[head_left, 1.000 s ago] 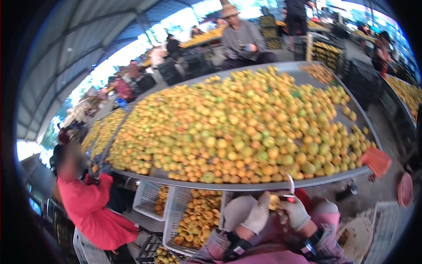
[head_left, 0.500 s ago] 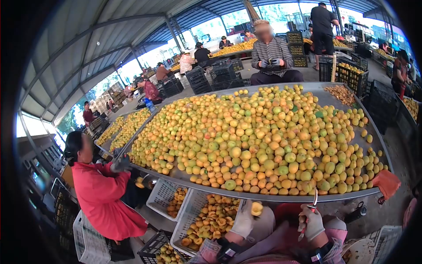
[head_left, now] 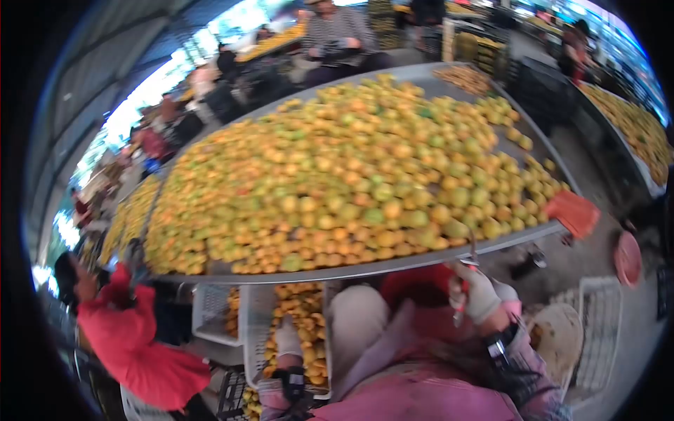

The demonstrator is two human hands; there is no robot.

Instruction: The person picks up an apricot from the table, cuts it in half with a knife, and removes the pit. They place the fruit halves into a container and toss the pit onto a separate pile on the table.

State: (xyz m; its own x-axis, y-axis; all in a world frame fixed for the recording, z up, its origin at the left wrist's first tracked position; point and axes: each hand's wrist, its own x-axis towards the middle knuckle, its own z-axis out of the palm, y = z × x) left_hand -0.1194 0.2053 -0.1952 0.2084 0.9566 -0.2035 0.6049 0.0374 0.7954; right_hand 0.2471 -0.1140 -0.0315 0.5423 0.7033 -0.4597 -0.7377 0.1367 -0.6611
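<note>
Over a white crate (head_left: 251,330) of halved yellow-orange fruit, my left hand (head_left: 288,340) is gloved and reaches down; its fingers are blurred and I cannot make out whether it holds anything. My right hand (head_left: 479,293), also gloved, is closed around a red-handled tool (head_left: 460,288) with a curved metal end, just below the near edge of the metal table (head_left: 351,272). A wide heap of whole yellow-green and orange fruit (head_left: 337,175) lies on that table.
A person in red (head_left: 133,337) stands at the left, near a second white crate. A person in a checked shirt (head_left: 337,31) sits across the table. A red bucket (head_left: 414,284) is below the edge; an orange-red bag (head_left: 572,212) hangs at the right corner. White crate (head_left: 597,337) at right.
My left hand has moved left and down from near the table edge to the crate of halves; the fruit half seen in it earlier is not visible. The view has turned downward and right.
</note>
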